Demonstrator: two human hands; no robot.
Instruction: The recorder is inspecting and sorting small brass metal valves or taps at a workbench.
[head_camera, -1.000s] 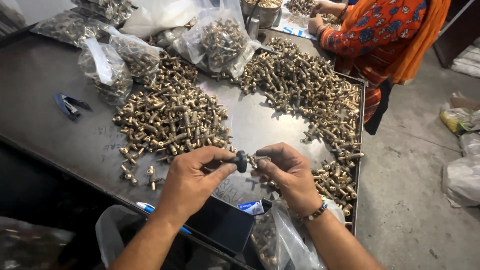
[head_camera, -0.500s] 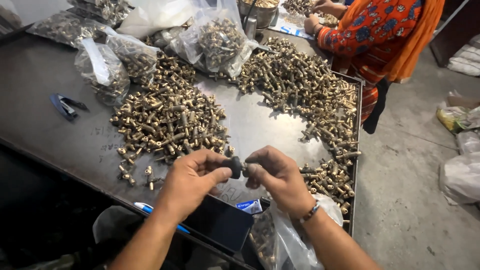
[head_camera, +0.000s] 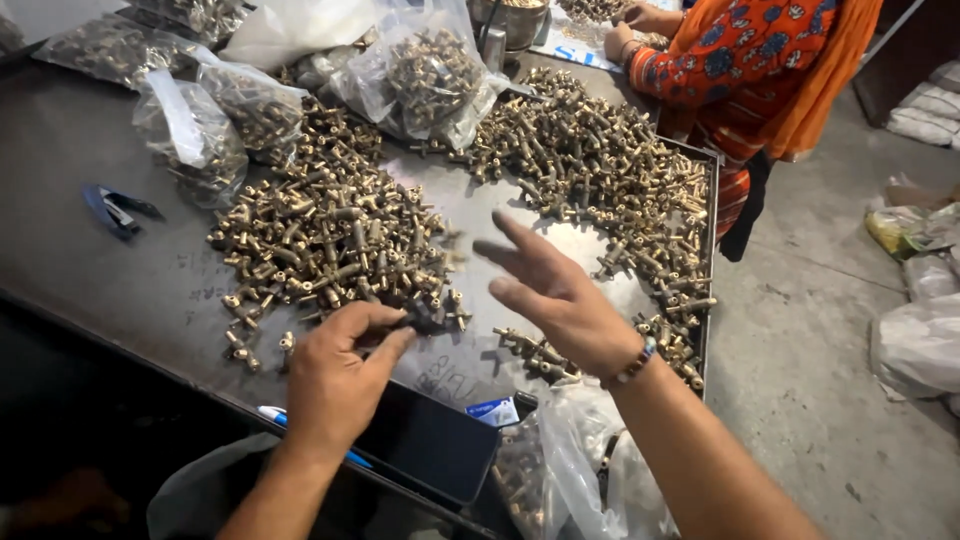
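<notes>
My left hand (head_camera: 335, 375) rests at the near edge of a pile of small brass fittings (head_camera: 330, 235) on a grey metal table (head_camera: 90, 260). Its thumb and fingers are pinched together against the pile; whether a fitting sits between them is hidden. My right hand (head_camera: 555, 295) hovers above the table's bare middle, empty, fingers spread and blurred. A second, larger spread of brass fittings (head_camera: 600, 165) runs along the right side of the table, and a few lie just under my right wrist.
Clear plastic bags of fittings (head_camera: 430, 70) (head_camera: 190, 135) stand at the back. A blue hand tool (head_camera: 115, 210) lies left. A dark phone (head_camera: 430, 450) and a blue pen (head_camera: 272, 414) lie near. Another person in orange-red clothing (head_camera: 750, 70) works far right.
My hands were together holding a small black-capped part. They have come apart: the right hand has swung up and open, and the left has dropped to the pile's edge.
</notes>
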